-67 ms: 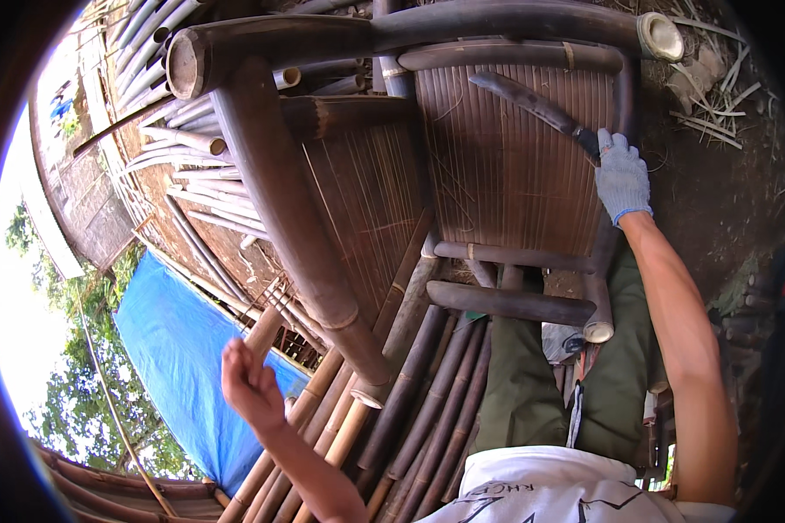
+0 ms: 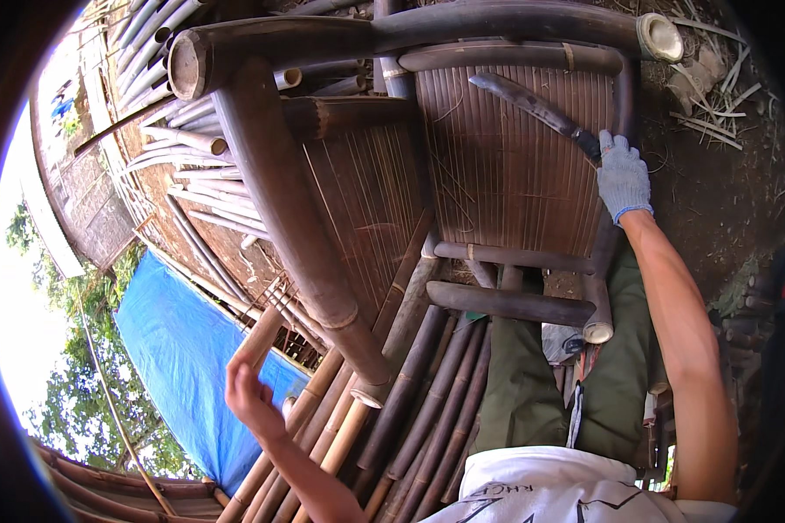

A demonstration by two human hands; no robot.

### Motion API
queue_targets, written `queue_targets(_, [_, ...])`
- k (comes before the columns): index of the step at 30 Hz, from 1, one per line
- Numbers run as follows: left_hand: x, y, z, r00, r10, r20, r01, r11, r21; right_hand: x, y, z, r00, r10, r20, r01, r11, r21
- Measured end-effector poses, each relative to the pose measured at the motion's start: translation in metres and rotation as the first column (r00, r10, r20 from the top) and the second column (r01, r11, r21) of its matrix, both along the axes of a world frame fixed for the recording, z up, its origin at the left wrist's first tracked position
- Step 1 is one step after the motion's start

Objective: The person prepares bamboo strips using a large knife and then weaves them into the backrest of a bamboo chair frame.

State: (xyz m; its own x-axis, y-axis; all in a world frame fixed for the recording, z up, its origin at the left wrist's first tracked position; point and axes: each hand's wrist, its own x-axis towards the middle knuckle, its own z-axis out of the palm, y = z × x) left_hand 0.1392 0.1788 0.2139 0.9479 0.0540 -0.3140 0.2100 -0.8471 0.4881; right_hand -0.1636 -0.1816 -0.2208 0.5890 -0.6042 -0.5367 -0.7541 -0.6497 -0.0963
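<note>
My right hand, in a grey knit glove with a blue cuff, is closed round the black handle of a machete. Its dark, stained blade points up and left, over the slatted panel of a dark bamboo chair. My left hand is bare and raised left of the chair, its fingers curled. Behind it are a pale bamboo pole and a blue tarp. Whether anything is inside those fingers is hidden.
Several long bamboo poles lie left of my legs. A thick slanting chair post stands between my two hands. More cut poles are heaped beyond at the left. Pale bamboo shavings litter the dirt at the far right.
My left hand has shifted slightly downward, its fingers still curled. The gloved right hand and the machete have hardly moved.
</note>
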Motion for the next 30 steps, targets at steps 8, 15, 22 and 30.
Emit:
queue_targets(8, [-0.058,0.124,0.14,0.971,-0.211,-0.113,0.239,0.832,0.5,0.015,-0.014,0.023,0.991,-0.131,-0.001,0.128,0.97,0.208])
queue_targets(15, [-0.062,0.012,0.159,0.946,0.315,0.08,-0.126,0.583,-0.802,-0.023,-0.018,0.127,0.851,-0.513,0.112,0.36,0.725,0.587])
queue_targets(22, [-0.052,-0.017,0.168,0.998,0.069,-0.015,-0.042,0.417,-0.908,-0.08,-0.009,0.28,0.731,-0.673,0.112,0.356,0.516,0.779])
queue_targets(30, [-0.033,0.025,0.177,0.978,0.188,0.09,-0.013,0.485,-0.874,-0.015,0.002,0.442,0.948,0.027,0.318,-0.192,0.845,0.499])
